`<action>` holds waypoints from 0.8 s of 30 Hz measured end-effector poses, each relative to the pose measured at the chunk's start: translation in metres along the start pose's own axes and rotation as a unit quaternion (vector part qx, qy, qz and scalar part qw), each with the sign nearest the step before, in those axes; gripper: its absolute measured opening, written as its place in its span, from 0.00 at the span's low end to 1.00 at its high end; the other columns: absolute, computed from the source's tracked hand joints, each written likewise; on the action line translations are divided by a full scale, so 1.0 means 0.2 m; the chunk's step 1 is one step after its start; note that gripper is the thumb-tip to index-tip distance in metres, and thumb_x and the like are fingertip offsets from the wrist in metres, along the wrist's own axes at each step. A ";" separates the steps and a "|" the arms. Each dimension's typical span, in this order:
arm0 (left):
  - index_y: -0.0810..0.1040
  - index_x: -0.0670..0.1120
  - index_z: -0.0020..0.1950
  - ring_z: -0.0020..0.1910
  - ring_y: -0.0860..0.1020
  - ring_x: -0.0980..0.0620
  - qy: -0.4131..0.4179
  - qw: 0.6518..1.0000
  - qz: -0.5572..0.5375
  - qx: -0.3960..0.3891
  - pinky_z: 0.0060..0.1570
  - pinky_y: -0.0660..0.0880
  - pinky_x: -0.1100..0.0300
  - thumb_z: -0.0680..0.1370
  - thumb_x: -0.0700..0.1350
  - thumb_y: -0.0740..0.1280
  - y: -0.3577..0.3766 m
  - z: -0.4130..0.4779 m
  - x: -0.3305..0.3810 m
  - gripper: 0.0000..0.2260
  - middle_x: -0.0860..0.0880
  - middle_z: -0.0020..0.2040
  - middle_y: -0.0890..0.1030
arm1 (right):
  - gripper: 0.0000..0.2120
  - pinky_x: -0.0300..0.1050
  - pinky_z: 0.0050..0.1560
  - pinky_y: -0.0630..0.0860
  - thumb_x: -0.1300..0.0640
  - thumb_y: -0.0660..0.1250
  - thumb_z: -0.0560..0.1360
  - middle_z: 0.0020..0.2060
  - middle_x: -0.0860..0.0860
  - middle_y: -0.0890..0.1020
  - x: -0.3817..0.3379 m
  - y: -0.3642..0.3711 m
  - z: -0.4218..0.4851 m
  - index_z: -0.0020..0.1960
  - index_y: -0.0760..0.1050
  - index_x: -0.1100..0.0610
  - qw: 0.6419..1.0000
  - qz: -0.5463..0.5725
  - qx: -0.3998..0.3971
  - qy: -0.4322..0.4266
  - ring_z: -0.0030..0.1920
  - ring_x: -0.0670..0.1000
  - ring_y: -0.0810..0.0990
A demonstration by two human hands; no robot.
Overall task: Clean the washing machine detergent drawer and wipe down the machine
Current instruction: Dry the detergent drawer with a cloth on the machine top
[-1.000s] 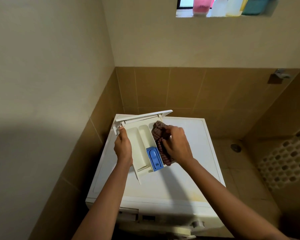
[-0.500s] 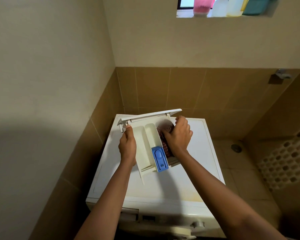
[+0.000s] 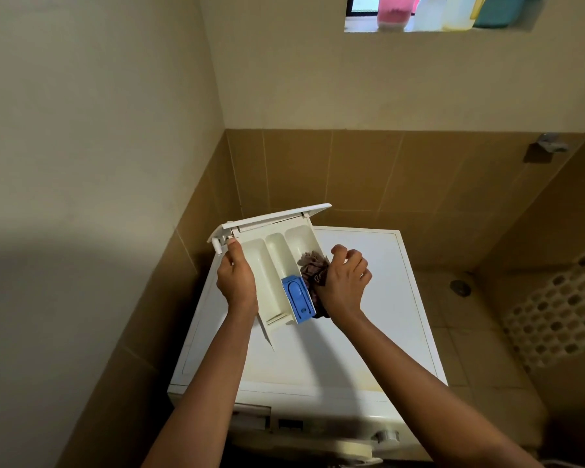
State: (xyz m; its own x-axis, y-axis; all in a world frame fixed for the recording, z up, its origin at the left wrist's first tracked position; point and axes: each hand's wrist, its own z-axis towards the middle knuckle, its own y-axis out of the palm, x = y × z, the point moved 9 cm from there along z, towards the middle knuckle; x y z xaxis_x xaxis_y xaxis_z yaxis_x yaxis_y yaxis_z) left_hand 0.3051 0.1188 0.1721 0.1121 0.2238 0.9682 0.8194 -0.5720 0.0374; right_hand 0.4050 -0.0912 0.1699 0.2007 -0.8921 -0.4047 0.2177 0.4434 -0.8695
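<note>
Left hand: fingers curled round drawer edge, 9 o'clock side. Right hand: fingers bunched, gripping cloth at drawer's 3 o'clock, above washing machine.

The left hand grips the left wall of the white detergent drawer, holding it tilted above the washing machine. Beyond that grip, the drawer's front panel points away from the person. The right hand clutches a bunched brownish cloth, which pokes from the fist into the drawer's right compartment. Just left of this grip sits a blue insert.
</note>
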 end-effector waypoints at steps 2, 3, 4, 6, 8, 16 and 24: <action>0.77 0.52 0.55 0.48 0.82 0.49 -0.014 1.000 -0.002 0.007 0.51 0.81 0.50 0.80 0.63 0.57 -0.01 0.02 -0.02 0.18 0.50 0.50 0.83 | 0.23 0.51 0.49 0.70 0.60 0.72 0.65 0.51 0.57 0.75 -0.09 -0.09 -0.04 0.57 0.69 0.56 0.989 0.047 0.062 -0.122 0.51 0.59 0.74; 0.77 0.52 0.55 0.49 0.82 0.48 -0.019 1.000 -0.005 0.009 0.53 0.80 0.49 0.80 0.63 0.57 -0.02 0.02 -0.01 0.18 0.50 0.50 0.83 | 0.18 0.49 0.50 0.70 0.60 0.67 0.67 0.49 0.55 0.77 -0.15 -0.12 -0.09 0.56 0.70 0.55 0.973 0.069 0.067 -0.210 0.50 0.58 0.76; 0.77 0.52 0.55 0.50 0.82 0.48 -0.023 1.000 -0.010 0.008 0.53 0.80 0.49 0.80 0.63 0.57 -0.03 0.03 -0.01 0.17 0.50 0.49 0.83 | 0.13 0.46 0.51 0.68 0.58 0.63 0.69 0.48 0.53 0.78 -0.20 -0.13 -0.13 0.54 0.72 0.55 0.952 0.071 0.052 -0.292 0.49 0.56 0.77; 0.77 0.52 0.52 0.50 0.82 0.48 -0.023 1.000 -0.009 0.004 0.54 0.80 0.49 0.80 0.61 0.57 -0.03 0.03 -0.01 0.16 0.51 0.47 0.82 | 0.16 0.42 0.56 0.63 0.53 0.56 0.71 0.51 0.51 0.80 -0.23 -0.07 -0.17 0.52 0.78 0.56 0.921 0.023 -0.027 -0.388 0.53 0.54 0.79; 0.77 0.54 0.45 0.48 0.81 0.49 -0.005 1.000 0.008 0.008 0.54 0.79 0.48 0.80 0.61 0.57 -0.03 0.02 0.00 0.15 0.52 0.44 0.81 | 0.24 0.45 0.69 0.53 0.48 0.52 0.73 0.61 0.51 0.77 -0.21 0.03 -0.19 0.59 0.78 0.56 0.897 -0.075 -0.133 -0.415 0.66 0.52 0.73; 0.77 0.51 0.52 0.42 0.80 0.54 0.017 1.000 -0.017 0.003 0.41 0.78 0.61 0.81 0.59 0.58 -0.01 0.03 0.02 0.14 0.53 0.43 0.81 | 0.31 0.71 0.66 0.29 0.43 0.68 0.71 0.72 0.49 0.65 -0.19 0.10 -0.18 0.72 0.67 0.51 0.846 -0.194 -0.239 -0.436 0.76 0.50 0.51; 0.76 0.55 0.43 0.48 0.81 0.45 0.045 0.998 0.023 -0.031 0.52 0.79 0.47 0.81 0.57 0.58 0.03 0.04 0.00 0.13 0.48 0.43 0.81 | 0.13 0.62 0.74 0.47 0.51 0.64 0.76 0.58 0.49 0.79 -0.23 0.14 -0.14 0.56 0.79 0.54 0.837 -0.139 -0.290 -0.442 0.71 0.50 0.62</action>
State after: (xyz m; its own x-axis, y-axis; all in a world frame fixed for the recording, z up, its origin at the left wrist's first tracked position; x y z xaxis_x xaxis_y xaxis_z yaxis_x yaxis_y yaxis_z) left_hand 0.3148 0.1214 0.1702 0.0952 0.1269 0.9873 0.7783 -0.6279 0.0056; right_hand 0.3755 -0.0402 0.1564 0.9041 -0.4271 -0.0176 -0.0743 -0.1163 -0.9904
